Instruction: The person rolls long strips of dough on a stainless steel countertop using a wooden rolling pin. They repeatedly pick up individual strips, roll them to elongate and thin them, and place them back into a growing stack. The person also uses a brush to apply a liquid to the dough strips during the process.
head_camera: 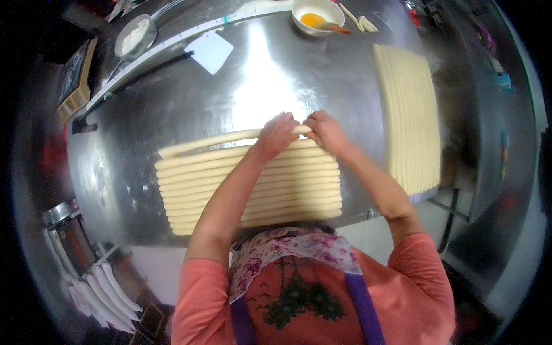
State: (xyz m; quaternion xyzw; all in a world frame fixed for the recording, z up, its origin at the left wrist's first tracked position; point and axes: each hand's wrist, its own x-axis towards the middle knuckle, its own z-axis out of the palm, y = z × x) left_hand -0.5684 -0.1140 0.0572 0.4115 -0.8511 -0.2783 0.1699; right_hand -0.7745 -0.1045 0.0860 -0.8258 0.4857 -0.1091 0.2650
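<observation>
Several pale dough ropes (250,185) lie side by side on the metal table in front of me. Beyond them one more dough rope (211,140) lies a little apart, its left end close to the row. My left hand (279,131) grips this rope near its right end, back of the hand up. At the very end of it, my right hand (323,129) pinches the rope between thumb and fingers. A short stretch of dough shows between the two hands. My forearms pass over the row and hide parts of it.
A second block of dough ropes (409,120) lies at the right. At the back are a bowl with egg yolk and a brush (317,17), dough scraps (365,24), a white scraper (211,51), a long measuring strip (181,39) and a bowl of white powder (137,36).
</observation>
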